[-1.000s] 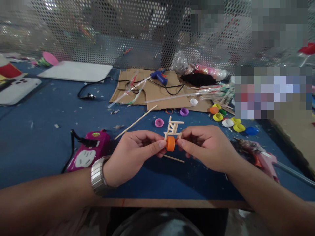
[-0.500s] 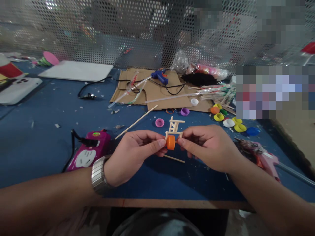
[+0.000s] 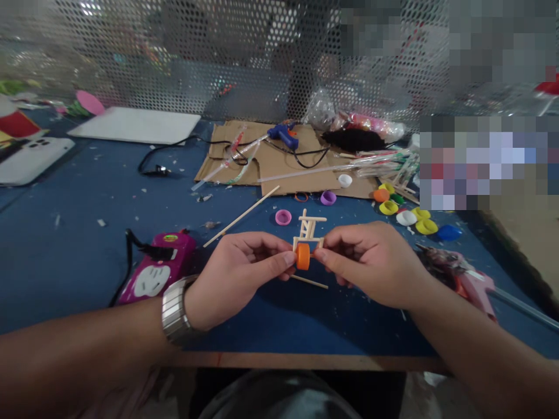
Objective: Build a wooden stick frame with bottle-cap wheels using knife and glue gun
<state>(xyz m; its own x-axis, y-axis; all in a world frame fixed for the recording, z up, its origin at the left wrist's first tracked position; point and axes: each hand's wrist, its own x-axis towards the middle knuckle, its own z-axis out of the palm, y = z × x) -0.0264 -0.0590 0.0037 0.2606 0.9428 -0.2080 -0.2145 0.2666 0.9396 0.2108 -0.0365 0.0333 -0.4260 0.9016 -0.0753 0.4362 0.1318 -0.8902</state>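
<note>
Between my two hands is a small frame of wooden sticks (image 3: 308,228) with an orange bottle cap (image 3: 303,256) set like a wheel at its near end. My left hand (image 3: 248,270) pinches the frame's left side beside the cap. On the other side, my right hand (image 3: 367,262) pinches the frame's right corner; its fingertips partly hide the stick ends. Below the cap a loose stick (image 3: 309,281) lies on the table, partly behind my left hand. A longer wooden stick (image 3: 242,216) and a pink cap (image 3: 283,217) lie just beyond my hands.
A magenta power strip (image 3: 159,267) sits left of my left wrist. By my right forearm lies a pink glue gun (image 3: 474,285). Farther back are cardboard (image 3: 301,174), a blue glue gun (image 3: 283,136), a purple cap (image 3: 328,198) and several coloured caps (image 3: 406,218).
The stick frame and orange cap have dipped and tilted slightly in my fingers. Both hands keep their hold in nearly the same place.
</note>
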